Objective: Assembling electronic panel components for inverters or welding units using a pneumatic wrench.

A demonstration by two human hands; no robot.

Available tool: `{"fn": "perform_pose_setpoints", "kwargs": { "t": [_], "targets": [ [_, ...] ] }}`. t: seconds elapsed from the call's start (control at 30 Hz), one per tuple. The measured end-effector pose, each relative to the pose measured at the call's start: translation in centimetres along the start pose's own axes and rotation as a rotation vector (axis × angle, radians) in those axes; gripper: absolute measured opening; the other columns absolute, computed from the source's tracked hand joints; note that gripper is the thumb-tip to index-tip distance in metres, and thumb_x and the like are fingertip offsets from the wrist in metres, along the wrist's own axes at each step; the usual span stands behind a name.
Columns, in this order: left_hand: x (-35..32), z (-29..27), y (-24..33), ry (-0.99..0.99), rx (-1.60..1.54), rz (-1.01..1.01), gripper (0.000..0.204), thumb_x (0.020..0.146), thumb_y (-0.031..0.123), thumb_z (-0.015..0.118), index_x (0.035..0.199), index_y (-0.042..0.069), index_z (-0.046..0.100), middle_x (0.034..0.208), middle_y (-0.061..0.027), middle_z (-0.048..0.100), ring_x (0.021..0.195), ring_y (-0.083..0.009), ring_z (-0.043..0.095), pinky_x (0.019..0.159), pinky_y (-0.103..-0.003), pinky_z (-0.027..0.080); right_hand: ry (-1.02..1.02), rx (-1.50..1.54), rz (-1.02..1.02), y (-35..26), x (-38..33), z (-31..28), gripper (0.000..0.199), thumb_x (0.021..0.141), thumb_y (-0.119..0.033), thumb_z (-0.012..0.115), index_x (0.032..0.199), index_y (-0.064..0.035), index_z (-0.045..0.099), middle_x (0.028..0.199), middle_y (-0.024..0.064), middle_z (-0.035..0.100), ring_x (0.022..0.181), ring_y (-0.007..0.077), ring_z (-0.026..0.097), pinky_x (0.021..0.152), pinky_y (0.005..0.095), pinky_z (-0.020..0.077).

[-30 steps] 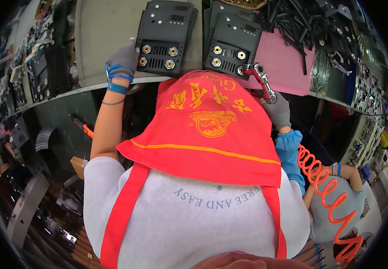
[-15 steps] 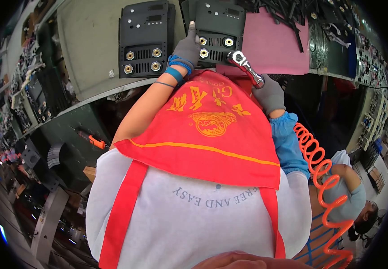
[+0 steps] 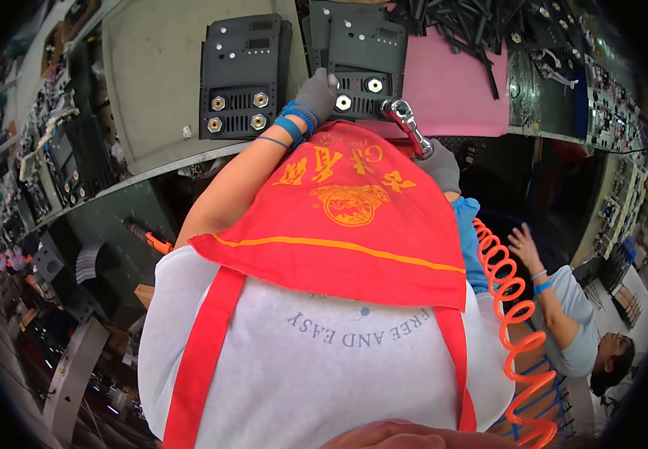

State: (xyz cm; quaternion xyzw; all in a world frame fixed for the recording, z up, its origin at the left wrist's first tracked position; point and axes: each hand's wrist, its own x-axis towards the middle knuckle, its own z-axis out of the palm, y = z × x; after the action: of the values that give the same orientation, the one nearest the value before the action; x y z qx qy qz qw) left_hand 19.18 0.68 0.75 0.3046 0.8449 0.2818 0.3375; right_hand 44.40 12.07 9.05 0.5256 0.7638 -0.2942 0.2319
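My left hand (image 3: 316, 95), in a grey glove with the fingertips uncovered, is closed on the near left side of a black metal panel (image 3: 358, 52). That panel lies on others like it and has slots, small holes and large hex nuts with brass-coloured centres. One hex nut (image 3: 374, 84) sits at its right; another hex nut (image 3: 343, 102) is close by my left hand. My gloved right hand (image 3: 441, 168) is wrapped round the red handle of a ratchet wrench (image 3: 411, 133). The wrench's silver head is over the panel's near right corner and hides what lies under it.
Left of my hand lies another stack of black panels (image 3: 240, 82) with hex nuts. A pink sheet (image 3: 455, 86) and a pile of black strips (image 3: 462, 22) are to the right. An orange coiled hose (image 3: 505, 284) hangs by my right arm. Another person (image 3: 567, 314) sits at right.
My left hand has drawn back toward me along the panel, its pointing finger now bent. The ratchet wrench and right hand have shifted slightly nearer me. The other person's hand has come into view.
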Motion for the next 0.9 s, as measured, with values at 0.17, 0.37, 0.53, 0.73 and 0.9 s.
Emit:
{"fn": "perform_pose_setpoints", "kwargs": {
  "t": [0.17, 0.37, 0.53, 0.73, 0.9],
  "targets": [
    [-0.5, -0.1, 0.2, 0.028, -0.035, -0.071, 0.032, 0.097, 0.032, 0.04, 0.099, 0.002, 0.05, 0.091, -0.0284, 0.061, 0.089, -0.0477, 0.056, 0.076, -0.051, 0.046, 0.007, -0.029, -0.048, 0.0, 0.7, -0.3, 0.034, 0.075, -0.036, 0.062, 0.097, -0.0102, 0.061, 0.089, 0.0177, 0.066, 0.087, 0.0377, 0.063, 0.075, 0.0461, 0.0493],
    [0.0, -0.4, 0.2, 0.008, -0.039, -0.028, 0.032, 0.097, 0.032, 0.04, 0.098, 0.001, 0.05, 0.088, -0.0284, 0.061, 0.087, -0.0478, 0.056, 0.075, -0.051, 0.046, 0.035, -0.055, -0.063, -0.5, 0.2, -1.6, 0.034, 0.076, -0.037, 0.061, 0.096, -0.0094, 0.06, 0.087, 0.0179, 0.066, 0.085, 0.0378, 0.063, 0.073, 0.0464, 0.0491],
    [0.4, -1.3, 1.4, -0.059, 0.031, 0.038, 0.032, 0.097, 0.031, 0.041, 0.095, 0.0, 0.049, 0.084, -0.0282, 0.06, 0.085, -0.0481, 0.055, 0.072, -0.05, 0.045, -0.027, -0.1, -0.279, -2.3, -0.4, -3.9, 0.035, 0.077, -0.038, 0.061, 0.096, -0.0085, 0.06, 0.084, 0.0187, 0.065, 0.083, 0.038, 0.062, 0.071, 0.0466, 0.0487],
    [0.3, -3.1, 2.3, -0.119, 0.012, 0.011, 0.033, 0.096, 0.031, 0.041, 0.095, -0.001, 0.049, 0.085, -0.0291, 0.059, 0.086, -0.0481, 0.055, 0.073, -0.05, 0.044, -0.019, -0.111, -0.437, -5.9, 1.2, -3.3, 0.033, 0.076, -0.034, 0.063, 0.097, -0.0094, 0.061, 0.086, 0.018, 0.065, 0.082, 0.0379, 0.062, 0.07, 0.045, 0.0494],
    [0.2, -3.2, 1.6, -0.148, -0.055, 0.034, 0.033, 0.096, 0.031, 0.041, 0.095, -0.001, 0.048, 0.087, -0.0285, 0.059, 0.088, -0.0478, 0.054, 0.074, -0.049, 0.043, 0.024, -0.126, -0.53, -5.5, 2.3, -3.0, 0.029, 0.074, -0.031, 0.066, 0.095, -0.0106, 0.061, 0.085, 0.0179, 0.065, 0.081, 0.0376, 0.062, 0.069, 0.0448, 0.0497]
  ]
}}
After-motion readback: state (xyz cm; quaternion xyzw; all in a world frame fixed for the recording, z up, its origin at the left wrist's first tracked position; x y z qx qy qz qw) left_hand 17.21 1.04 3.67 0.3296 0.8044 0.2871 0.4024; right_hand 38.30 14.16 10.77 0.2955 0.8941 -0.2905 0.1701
